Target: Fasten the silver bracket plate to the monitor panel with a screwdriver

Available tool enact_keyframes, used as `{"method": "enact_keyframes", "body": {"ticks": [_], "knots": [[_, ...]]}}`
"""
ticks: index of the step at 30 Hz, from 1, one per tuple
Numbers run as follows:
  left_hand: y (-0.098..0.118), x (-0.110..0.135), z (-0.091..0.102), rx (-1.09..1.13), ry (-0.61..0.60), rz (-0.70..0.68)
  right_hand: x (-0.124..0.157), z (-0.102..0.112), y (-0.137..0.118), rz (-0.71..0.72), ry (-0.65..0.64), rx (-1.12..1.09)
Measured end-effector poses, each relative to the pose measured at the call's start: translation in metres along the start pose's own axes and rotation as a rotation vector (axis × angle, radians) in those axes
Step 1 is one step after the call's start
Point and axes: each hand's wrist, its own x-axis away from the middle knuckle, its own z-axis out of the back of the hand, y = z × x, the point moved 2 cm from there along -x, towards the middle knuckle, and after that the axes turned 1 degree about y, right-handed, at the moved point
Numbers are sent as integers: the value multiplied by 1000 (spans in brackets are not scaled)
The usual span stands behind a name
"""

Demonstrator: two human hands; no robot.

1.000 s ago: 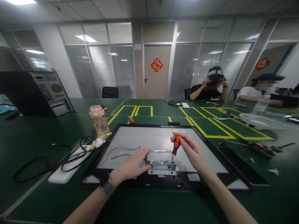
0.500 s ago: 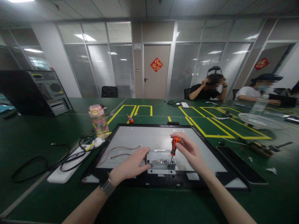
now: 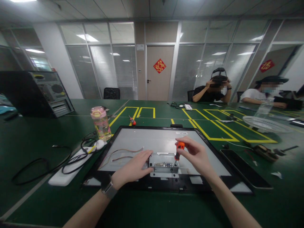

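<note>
An open monitor panel (image 3: 142,139) with a black frame lies flat in front of me. On its near middle sits a metal bracket (image 3: 163,160) with a circuit board and connector ports. My left hand (image 3: 133,166) grips the bracket's left end, thumb at the near side and fingers at the far side. An orange-and-black screwdriver (image 3: 180,148) is in my right hand (image 3: 193,153), held between thumb and fingers. Its shaft points down at the bracket's right end, where the tip is hard to make out. Thin cables (image 3: 125,150) lie on the panel left of the bracket.
Left of the panel are a white power strip (image 3: 68,169) with black cords and a pink-lidded bottle (image 3: 101,123). A black phone (image 3: 245,167) lies at the right. A second screwdriver (image 3: 133,121) rests beyond the panel. Two people (image 3: 212,91) sit across the table.
My right hand and the screwdriver handle have shifted slightly right and down, and the handle leans a little more to the right. My left hand stays on the bracket.
</note>
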Motion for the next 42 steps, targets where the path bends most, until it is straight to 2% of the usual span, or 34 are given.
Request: {"method": "enact_keyframes", "body": {"ticks": [5, 10, 14, 17, 19, 23, 25, 29, 34, 38, 42], "knots": [[-1, 1, 0, -3, 0, 6, 0, 5, -6, -138, -168, -112], [-1, 1, 0, 10, 0, 6, -5, 11, -12, -107, -217, 18], [-2, 0, 0, 14, -7, 17, -6, 10, -6, -48, -129, 151], [-3, 0, -2, 18, 5, 5, -4, 10, -2, 71, 10, 348], [-4, 0, -2, 14, 16, -7, -2, 9, -1, 139, 51, 428], [-3, 0, -2, 4, 4, 13, -1, 7, 0, 105, 20, 313], [-2, 0, -1, 5, 0, 16, -1, 5, 0, 79, 56, 278], [0, 1, 1, 11, 2, 8, 1, -1, -2, 136, 148, 306], [1, 1, 2, 12, -8, 21, 6, -6, -2, 106, 116, 192], [1, 1, 1, 19, 3, 10, 6, -7, 3, 105, 236, 228], [-1, 1, 0, 23, 10, 4, 4, -5, 10, 13, 300, 81]]}}
